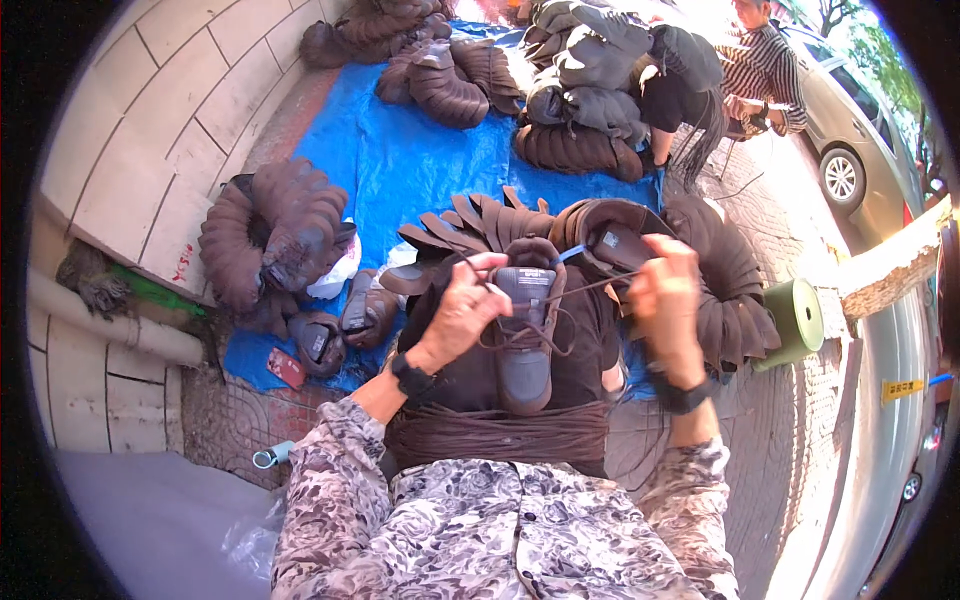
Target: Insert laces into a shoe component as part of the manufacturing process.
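Note:
A dark brown shoe point(527, 372) rests on my lap, toe toward me, its tongue point(524, 290) standing up. A thin dark shoelace point(588, 287) runs through its eyelets, with a loose loop over the front. My left hand point(462, 312), at the shoe's left side, has its fingers pinched on the lace. To the right, my right hand point(667, 298) is raised with curled fingers and draws the lace out taut; it is slightly blurred. Across my lap, below the toe, lies a thick bundle of brown laces point(500, 435).
Stacked shoe pieces in curved rolls point(272, 235) lie around on a blue tarp point(375, 130). Two shoes point(318, 342) sit at the left, near a red phone-like object point(286, 367). A green roll point(795, 325) stands right. Farther off are a seated person point(765, 75) and a parked car point(845, 130).

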Motion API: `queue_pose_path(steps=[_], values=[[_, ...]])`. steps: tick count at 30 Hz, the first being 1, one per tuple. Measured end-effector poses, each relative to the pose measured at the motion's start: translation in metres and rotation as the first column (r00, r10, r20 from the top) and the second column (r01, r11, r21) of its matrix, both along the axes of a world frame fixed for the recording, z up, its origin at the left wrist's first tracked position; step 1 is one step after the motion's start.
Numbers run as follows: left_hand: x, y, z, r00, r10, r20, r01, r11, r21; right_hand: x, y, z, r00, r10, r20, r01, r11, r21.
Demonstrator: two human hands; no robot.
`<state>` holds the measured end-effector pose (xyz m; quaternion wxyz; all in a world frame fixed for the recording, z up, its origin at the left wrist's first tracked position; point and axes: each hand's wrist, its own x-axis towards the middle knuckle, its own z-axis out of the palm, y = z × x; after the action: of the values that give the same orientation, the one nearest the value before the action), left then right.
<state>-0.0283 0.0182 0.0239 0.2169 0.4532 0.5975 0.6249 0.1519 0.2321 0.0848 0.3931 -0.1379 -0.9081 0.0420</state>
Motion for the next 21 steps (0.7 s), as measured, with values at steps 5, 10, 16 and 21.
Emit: queue_pose_path(steps=[5, 10, 16, 21], values=[[-0.071, -0.062, -0.012, 0.700, 0.078, 0.710, -0.366, 0.892, 0.263, 0.069, 0.078, -0.061, 0.952, -0.298, 0.075, 0.307, 0.938, -0.161], [-0.107, -0.108, -0.020, 0.812, 0.179, 0.555, -0.287, 0.951, 0.112, 0.034, 0.050, -0.093, 0.953, -0.165, 0.254, 0.221, 0.953, -0.208], [-0.072, -0.098, 0.012, 0.982, -0.007, -0.187, -0.169, 0.394, -0.903, 0.005, -0.020, -0.033, 0.993, 0.099, 0.069, -0.075, 0.954, -0.289], [-0.046, -0.022, 0.021, 0.793, 0.200, -0.575, -0.310, 0.945, -0.100, -0.040, -0.039, -0.034, 0.930, 0.331, 0.160, -0.302, 0.936, -0.183]])
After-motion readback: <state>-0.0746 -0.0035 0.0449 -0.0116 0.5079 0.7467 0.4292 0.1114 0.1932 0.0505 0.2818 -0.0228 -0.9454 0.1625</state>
